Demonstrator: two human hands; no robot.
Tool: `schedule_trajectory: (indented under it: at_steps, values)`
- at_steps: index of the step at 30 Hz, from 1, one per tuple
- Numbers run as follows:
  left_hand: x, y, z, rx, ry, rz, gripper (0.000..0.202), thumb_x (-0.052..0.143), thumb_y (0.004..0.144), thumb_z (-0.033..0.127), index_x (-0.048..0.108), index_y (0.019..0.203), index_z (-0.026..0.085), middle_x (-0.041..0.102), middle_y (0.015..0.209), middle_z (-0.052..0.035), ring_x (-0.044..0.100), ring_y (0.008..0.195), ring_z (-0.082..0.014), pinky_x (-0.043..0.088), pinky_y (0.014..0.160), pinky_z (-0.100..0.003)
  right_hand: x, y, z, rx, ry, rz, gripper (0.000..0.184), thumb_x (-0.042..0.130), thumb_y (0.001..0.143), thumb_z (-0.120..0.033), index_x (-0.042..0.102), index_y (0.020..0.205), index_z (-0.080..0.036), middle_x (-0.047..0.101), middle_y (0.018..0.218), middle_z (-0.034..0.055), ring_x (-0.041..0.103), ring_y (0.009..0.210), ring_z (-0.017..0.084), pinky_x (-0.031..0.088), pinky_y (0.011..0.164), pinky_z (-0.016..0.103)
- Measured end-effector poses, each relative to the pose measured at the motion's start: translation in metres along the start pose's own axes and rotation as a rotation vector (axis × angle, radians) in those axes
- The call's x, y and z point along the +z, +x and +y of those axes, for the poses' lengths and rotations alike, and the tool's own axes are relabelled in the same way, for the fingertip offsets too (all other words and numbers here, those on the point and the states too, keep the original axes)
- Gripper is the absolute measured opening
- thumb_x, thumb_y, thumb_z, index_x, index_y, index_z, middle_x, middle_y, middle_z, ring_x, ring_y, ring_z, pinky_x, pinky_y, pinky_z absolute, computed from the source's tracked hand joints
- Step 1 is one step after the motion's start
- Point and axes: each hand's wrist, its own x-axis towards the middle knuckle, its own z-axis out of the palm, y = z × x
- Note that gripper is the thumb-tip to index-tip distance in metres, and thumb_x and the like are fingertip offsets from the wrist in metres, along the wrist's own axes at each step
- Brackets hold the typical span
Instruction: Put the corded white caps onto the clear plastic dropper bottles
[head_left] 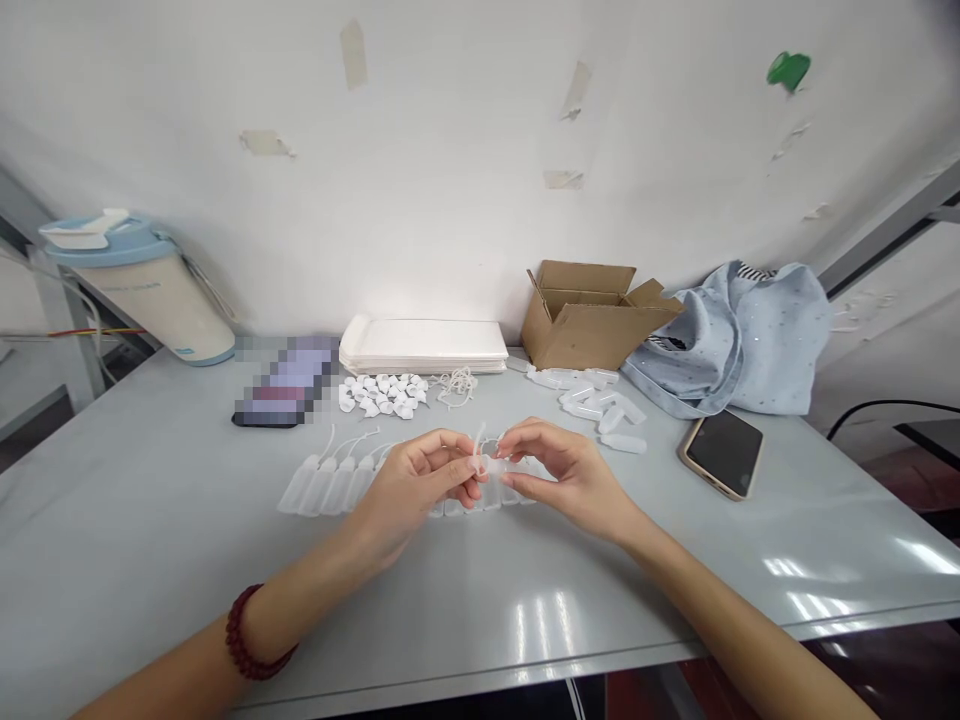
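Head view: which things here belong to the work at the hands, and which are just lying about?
Part of the work: left hand, right hand, small plastic bottle pinched between them, row of corded bottles, white caps, loose cords, loose bottles.

Lying about: cardboard box, white stack, blue cloth bag, smartphone.

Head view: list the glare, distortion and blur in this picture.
In the head view, white glare streaks the grey table top, a bright patch lights the white wall, wide-angle distortion bows the table's edges, and a pixelated block hides an object at the back; the left hand and right hand show no obvious blur.
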Motion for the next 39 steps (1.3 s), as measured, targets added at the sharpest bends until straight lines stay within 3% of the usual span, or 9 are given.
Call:
schedule_trajectory:
  at_steps: [5,10,13,19,26,31,39]
  values:
    - [0.001,0.000,-0.002,0.036,0.050,-0.002,0.016,0.064,0.080,0.035,0.065,0.084,0.019,0.063,0.070,-0.0007,0.059,0.062,-0.0133,0.052,0.065,-0.028,0.004,-0.001,-0.002,0.087,0.162,0.013,0.016,0.070,0.077,-0.020,0.065,0.092,-0.023,0.063,0.091,0.0024,0.060,0.086,0.015,0.050,0.081,0.034]
    - [0.004,-0.003,-0.002,0.145,0.209,0.037,0.024,0.054,0.084,0.040,0.067,0.084,0.019,0.065,0.074,-0.0029,0.060,0.062,-0.0150,0.053,0.062,-0.029,0.005,-0.001,-0.001,0.236,0.287,0.042,0.019,0.074,0.073,-0.026,0.064,0.089,-0.022,0.064,0.089,0.0027,0.061,0.082,0.015,0.050,0.065,0.027]
    - [0.006,-0.005,-0.002,0.200,0.320,0.068,0.024,0.056,0.084,0.041,0.068,0.087,0.020,0.065,0.073,-0.0022,0.060,0.063,-0.0153,0.052,0.061,-0.028,0.005,-0.001,-0.001,0.285,0.334,0.064,0.022,0.075,0.072,-0.027,0.063,0.089,-0.022,0.064,0.087,0.0020,0.061,0.079,0.014,0.049,0.063,0.026]
    - [0.008,-0.005,-0.005,0.171,0.285,0.086,0.021,0.064,0.079,0.042,0.067,0.081,0.021,0.064,0.071,-0.0006,0.060,0.065,-0.0149,0.051,0.059,-0.025,0.009,-0.002,-0.004,0.185,0.236,0.078,0.021,0.076,0.071,-0.028,0.063,0.087,-0.022,0.062,0.087,0.0015,0.061,0.080,0.014,0.051,0.074,0.032]
    - [0.005,-0.002,-0.003,0.133,0.243,0.066,0.020,0.067,0.075,0.040,0.072,0.082,0.021,0.069,0.083,-0.0028,0.059,0.062,-0.0142,0.053,0.064,-0.029,0.012,-0.003,-0.002,0.090,0.144,0.089,0.021,0.075,0.073,-0.029,0.064,0.090,-0.023,0.061,0.087,0.0021,0.061,0.083,0.016,0.052,0.080,0.036]
    - [0.003,-0.001,-0.004,0.158,0.215,0.087,0.027,0.057,0.084,0.043,0.074,0.082,0.023,0.065,0.074,-0.0013,0.059,0.061,-0.0139,0.051,0.064,-0.029,0.014,-0.003,0.000,0.086,0.163,0.111,0.020,0.075,0.073,-0.024,0.064,0.089,-0.024,0.061,0.089,0.0019,0.061,0.085,0.016,0.052,0.079,0.034]
    - [0.006,-0.003,-0.001,0.158,0.227,0.092,0.017,0.068,0.075,0.036,0.074,0.084,0.023,0.069,0.083,-0.0016,0.059,0.065,-0.0139,0.052,0.064,-0.027,0.016,-0.004,-0.001,0.161,0.246,0.141,0.023,0.078,0.069,-0.027,0.063,0.086,-0.023,0.062,0.084,0.0003,0.061,0.079,0.014,0.051,0.076,0.032]
